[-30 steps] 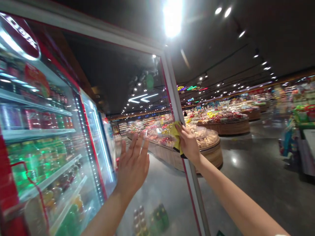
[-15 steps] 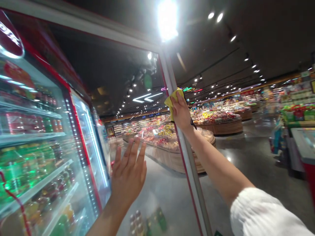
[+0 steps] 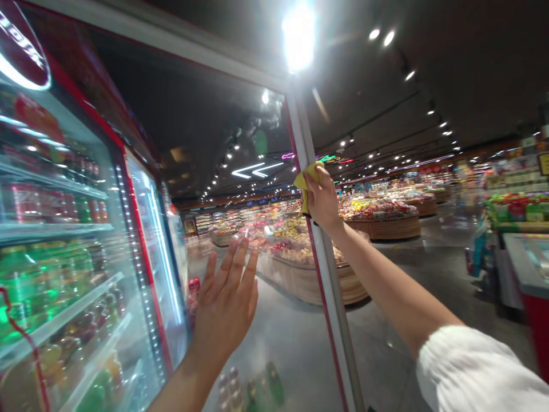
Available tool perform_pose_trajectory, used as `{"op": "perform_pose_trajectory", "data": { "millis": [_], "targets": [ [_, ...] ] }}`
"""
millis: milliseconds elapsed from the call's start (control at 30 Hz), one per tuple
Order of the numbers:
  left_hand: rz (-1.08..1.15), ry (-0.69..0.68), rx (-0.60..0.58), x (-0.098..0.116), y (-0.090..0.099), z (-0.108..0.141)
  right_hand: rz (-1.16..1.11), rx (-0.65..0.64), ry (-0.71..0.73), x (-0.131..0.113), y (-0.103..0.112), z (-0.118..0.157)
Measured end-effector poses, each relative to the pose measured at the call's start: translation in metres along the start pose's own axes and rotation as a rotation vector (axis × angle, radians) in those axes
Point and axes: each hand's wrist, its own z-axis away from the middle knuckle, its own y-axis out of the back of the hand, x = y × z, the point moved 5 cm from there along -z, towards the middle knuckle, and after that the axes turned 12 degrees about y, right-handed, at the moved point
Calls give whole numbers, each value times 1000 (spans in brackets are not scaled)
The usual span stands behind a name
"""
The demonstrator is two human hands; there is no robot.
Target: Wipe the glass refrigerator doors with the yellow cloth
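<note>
A yellow cloth (image 3: 303, 182) with a dark edge is pressed against the grey frame (image 3: 335, 297) of a glass door. My right hand (image 3: 325, 200) is closed round this cloth, at the upper part of the upright. Lower and to the left, my left hand (image 3: 229, 297) lies flat on the door's glass (image 3: 274, 320), its fingers spread and holding nothing. Lights and bottles are mirrored in the pane.
At the left, a lit red-framed drinks cooler (image 3: 137, 229) holds several rows of bottles. Beyond the door stand round wooden display bins (image 3: 373, 229) of packaged goods. A grey-topped counter (image 3: 521, 263) with a red side is at the right.
My right hand and the cloth sit slightly lower along the door's upright. My left hand stays flat on the glass. The view has shifted a little.
</note>
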Motion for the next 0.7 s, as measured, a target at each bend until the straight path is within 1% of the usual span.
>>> {"op": "perform_pose_trajectory", "data": {
  "millis": [67,100,133,167,233,300,367,433,533,600,633,667,700],
  "targets": [
    [-8,-7,-5,0,-1,0,-22,32,-32,14,-8,-44],
    [-13,-10,-8,-1,-2,1,-41,51,-40,20,-11,-60],
    [-16,-12,-10,-1,-2,1,-56,68,-44,25,-14,-69],
    [-19,-12,-11,-1,-3,1,-67,80,-42,27,-15,-73],
    [-22,-9,-13,-1,-3,1,-68,77,-32,27,-14,-64],
    [-24,-3,-16,0,-3,1,-56,48,-30,22,-9,-38],
    [-18,6,-22,1,-4,0,-57,19,-37,11,-1,0],
    [-4,21,-28,2,-4,-1,-74,2,-47,-3,9,48],
    [16,25,-43,2,-4,-3,-98,-35,-104,-26,24,126],
    [24,20,-55,3,-3,-3,-105,-64,-142,-38,31,170],
    [27,20,-66,3,-3,-3,-108,-55,-152,-42,34,186],
    [26,23,-78,2,-3,-3,-115,-49,-160,-44,35,195],
    [24,26,-86,3,-3,-3,-124,-41,-165,-44,36,197]
  ]
}}
